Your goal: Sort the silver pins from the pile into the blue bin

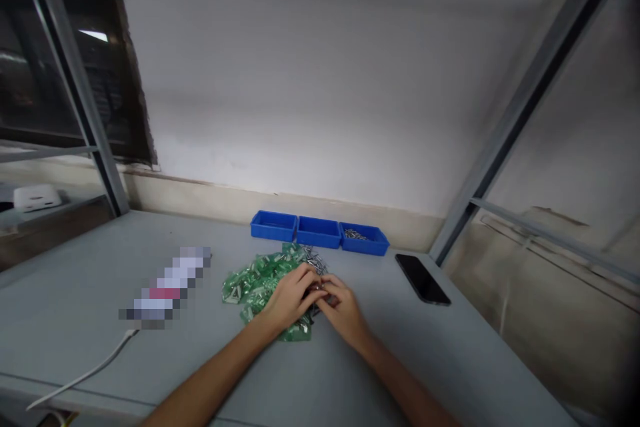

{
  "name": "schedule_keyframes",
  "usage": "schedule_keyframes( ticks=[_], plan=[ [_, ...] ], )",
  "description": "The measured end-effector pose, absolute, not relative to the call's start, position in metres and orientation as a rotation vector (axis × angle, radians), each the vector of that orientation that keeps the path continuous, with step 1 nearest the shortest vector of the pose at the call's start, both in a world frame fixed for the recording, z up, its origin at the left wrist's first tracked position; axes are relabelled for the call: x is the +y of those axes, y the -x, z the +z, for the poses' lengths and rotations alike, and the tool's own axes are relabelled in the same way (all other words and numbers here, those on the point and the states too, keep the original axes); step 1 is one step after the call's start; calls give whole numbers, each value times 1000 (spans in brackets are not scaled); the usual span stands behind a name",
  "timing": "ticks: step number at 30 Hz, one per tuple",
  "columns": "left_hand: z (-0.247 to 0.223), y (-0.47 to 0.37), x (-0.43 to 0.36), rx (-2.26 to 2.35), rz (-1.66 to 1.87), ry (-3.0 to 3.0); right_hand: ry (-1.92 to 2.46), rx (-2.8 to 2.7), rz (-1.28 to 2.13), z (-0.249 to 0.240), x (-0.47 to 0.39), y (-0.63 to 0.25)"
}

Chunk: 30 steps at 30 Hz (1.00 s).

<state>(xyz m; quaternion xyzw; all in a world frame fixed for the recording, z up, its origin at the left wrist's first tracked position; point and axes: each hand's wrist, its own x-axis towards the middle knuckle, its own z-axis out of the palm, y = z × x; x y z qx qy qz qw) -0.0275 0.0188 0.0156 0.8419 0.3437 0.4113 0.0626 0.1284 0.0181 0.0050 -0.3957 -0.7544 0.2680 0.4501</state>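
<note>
My left hand (pixel 295 293) and my right hand (pixel 343 310) meet at the fingertips above the middle of the table. Fingers and thumbs of both are curled together in a pinch, and what lies between them is too small and covered to make out. Under and left of my left hand spreads a heap of green plastic packets (pixel 260 280) with pale contents. Behind my fingers lies a loose pile of small metal screw-like pieces (pixel 314 259). A few dark pieces also show below my hands.
Three blue trays (pixel 318 232) stand in a row near the wall; the right one holds small metal pieces (pixel 356 235). A black phone (pixel 423 279) lies at right. On the left, a blurred-out long object (pixel 167 287) has a white cable (pixel 95 373). Metal posts (pixel 525 107) rise at the table's sides.
</note>
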Motion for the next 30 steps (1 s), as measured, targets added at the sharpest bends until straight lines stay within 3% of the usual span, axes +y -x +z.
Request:
schedule_keyframes(
  ticks=[30],
  plan=[
    [22,25,24,979,1681,-2178,1043,-1497,844,28,28,-142]
  ],
)
